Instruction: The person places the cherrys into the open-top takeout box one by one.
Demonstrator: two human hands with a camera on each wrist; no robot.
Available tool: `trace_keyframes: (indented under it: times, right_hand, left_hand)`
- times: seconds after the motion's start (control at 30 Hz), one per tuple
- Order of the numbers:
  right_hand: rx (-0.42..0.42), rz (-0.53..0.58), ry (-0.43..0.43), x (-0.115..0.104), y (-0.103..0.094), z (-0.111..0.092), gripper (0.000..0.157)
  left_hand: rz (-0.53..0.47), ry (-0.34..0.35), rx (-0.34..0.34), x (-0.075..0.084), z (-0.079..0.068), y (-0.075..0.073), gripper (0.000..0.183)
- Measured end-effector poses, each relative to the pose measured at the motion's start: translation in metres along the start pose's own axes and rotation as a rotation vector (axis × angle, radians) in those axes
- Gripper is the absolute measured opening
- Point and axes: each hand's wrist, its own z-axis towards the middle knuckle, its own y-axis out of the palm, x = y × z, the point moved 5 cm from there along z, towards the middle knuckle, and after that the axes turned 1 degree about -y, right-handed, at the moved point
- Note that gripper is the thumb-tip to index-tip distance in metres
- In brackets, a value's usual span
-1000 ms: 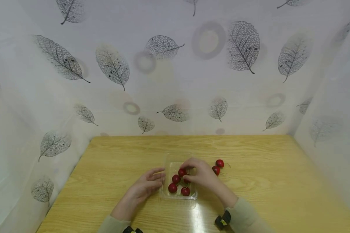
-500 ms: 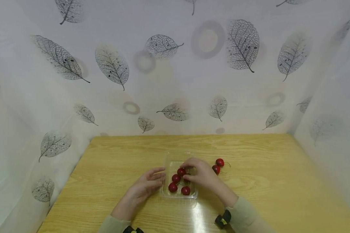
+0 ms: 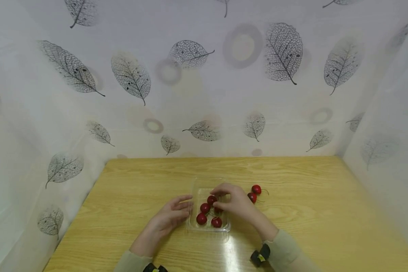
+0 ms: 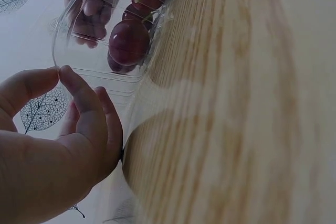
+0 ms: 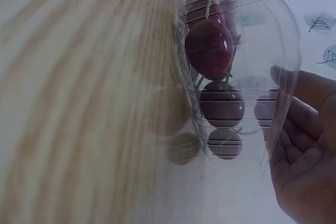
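Observation:
A clear plastic container (image 3: 207, 230) with several dark red cherries (image 3: 201, 218) in it stands on the wooden table. At its left side my left hand (image 3: 166, 218) pinches the rim between thumb and index fingertip, as the left wrist view shows. My right hand (image 3: 237, 204) reaches over the right side, its index finger and thumb curled around a cherry (image 3: 212, 200) at the back of the group. Another cherry there is partly hidden under the right thumb. Through the clear wall in the right wrist view, cherries with green stems (image 5: 209, 51) show.
Two cherries with stems (image 3: 256, 189) lie on the table (image 3: 302, 211) to the right of the container, just beyond my right hand. A pale curtain with leaf prints (image 3: 204, 131) hangs along the back and both sides of the table.
My right thumb has shifted slightly away from me, up against the back cherry. The nearest cherry in the container has turned a little. My left hand has stayed in place.

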Motion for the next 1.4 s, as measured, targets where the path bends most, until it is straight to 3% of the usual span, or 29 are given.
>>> trace_keyframes:
  times: [0.7,1.4]
  right_hand:
    - [0.037,0.192,0.044,0.004,-0.010,0.000,0.031]
    - [0.160,0.119,0.035,0.017,-0.039,-0.013,0.027]
  left_hand:
    - [0.007,-0.007,0.001,0.000,-0.001,0.000,0.071]
    - [0.016,0.000,-0.004,0.002,-0.002,0.000,0.069]
